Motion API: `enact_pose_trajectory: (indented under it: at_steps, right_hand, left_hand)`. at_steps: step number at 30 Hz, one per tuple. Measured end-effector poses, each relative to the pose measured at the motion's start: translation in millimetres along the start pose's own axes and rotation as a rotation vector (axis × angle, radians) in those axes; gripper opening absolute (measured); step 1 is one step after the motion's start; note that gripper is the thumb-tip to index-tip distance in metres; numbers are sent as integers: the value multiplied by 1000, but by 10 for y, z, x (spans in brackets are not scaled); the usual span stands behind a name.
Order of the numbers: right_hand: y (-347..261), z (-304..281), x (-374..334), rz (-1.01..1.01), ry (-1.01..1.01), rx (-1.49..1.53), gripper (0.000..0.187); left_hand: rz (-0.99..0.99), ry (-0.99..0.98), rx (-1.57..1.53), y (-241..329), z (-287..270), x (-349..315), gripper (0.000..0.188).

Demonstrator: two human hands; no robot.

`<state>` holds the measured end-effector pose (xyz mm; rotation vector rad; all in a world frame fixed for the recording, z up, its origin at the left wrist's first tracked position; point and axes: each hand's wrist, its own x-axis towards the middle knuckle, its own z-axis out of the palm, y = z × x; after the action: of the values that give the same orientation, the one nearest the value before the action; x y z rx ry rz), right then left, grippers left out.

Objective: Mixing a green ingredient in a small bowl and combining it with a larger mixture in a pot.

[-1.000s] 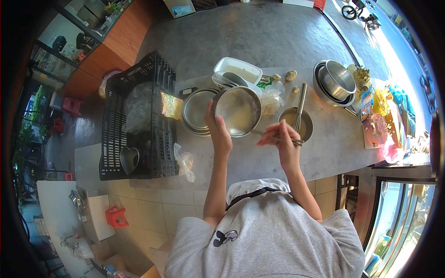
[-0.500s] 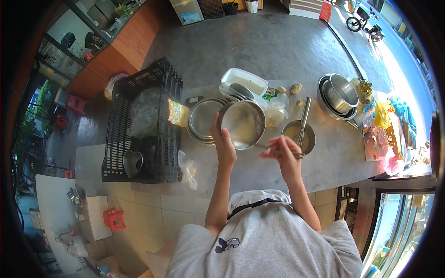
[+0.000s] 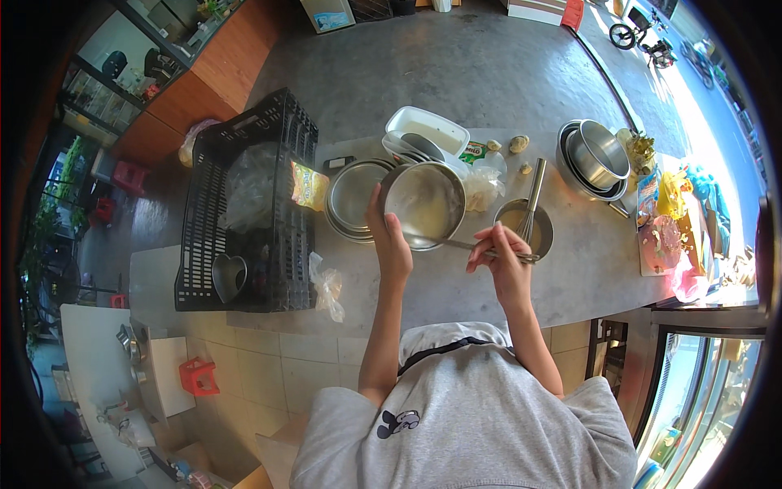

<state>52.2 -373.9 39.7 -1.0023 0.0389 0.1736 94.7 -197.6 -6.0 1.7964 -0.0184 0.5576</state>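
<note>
Black crate (image 3: 293, 253): at the left of the grey table (image 3: 452, 289), a heart-shaped tin (image 3: 230, 277) inside, a yellow packet (image 3: 308, 186) by its right side.
Flat round pans (image 3: 352, 196): stacked, between the crate and the hands.
Left hand (image 3: 394, 240): grasping the deep round pan at its left side – thumb toward the near side, most fingers hidden behind the wall.
Deep round pan (image 3: 425, 196): in the left hand, tilted, pale mixture inside; a white tub (image 3: 458, 137) stands beyond it.
Long metal utensil (image 3: 456, 243): 1 end across the pan's near rim – contact there cannot be told.
Right hand (image 3: 505, 259): fingers curled around the utensil's handle.
Mixing bowl (image 3: 548, 236): just beyond the right hand, a whisk (image 3: 536, 183) leaning inside.
Nested metal bowls (image 3: 599, 155): farther right, near colourful bags (image 3: 672, 196).
</note>
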Motion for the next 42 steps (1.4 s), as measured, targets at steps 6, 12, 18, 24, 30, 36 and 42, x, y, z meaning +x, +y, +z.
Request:
enact_pose_trajectory:
  at_steps: [6, 12, 18, 24, 30, 36, 42]
  right_hand:
    - [-4, 102, -7, -89, 85, -377, 31]
    - [-41, 176, 65, -237, 117, -152, 46]
    - [-55, 276, 123, -217, -253, -308, 42]
    - [-319, 221, -63, -229, 12, -445, 33]
    - [-353, 214, -58, -356, 143, -337, 36]
    - [-183, 82, 44, -204, 147, -436, 38]
    - [-137, 51, 107, -76, 128, -447, 43]
  left_hand:
    - [31, 53, -26, 1, -26, 8, 54]
    - [19, 36, -129, -18, -10, 0, 54]
    - [-356, 128, -84, -629, 35, -172, 69]
    - [-882, -203, -831, -190, -14, -135, 76]
    - [-1156, -177, -807, -451, 32, -283, 75]
    - [-985, -238, -325, -358, 56, -350, 77]
    - [-339, -112, -58, -396, -10, -304, 76]
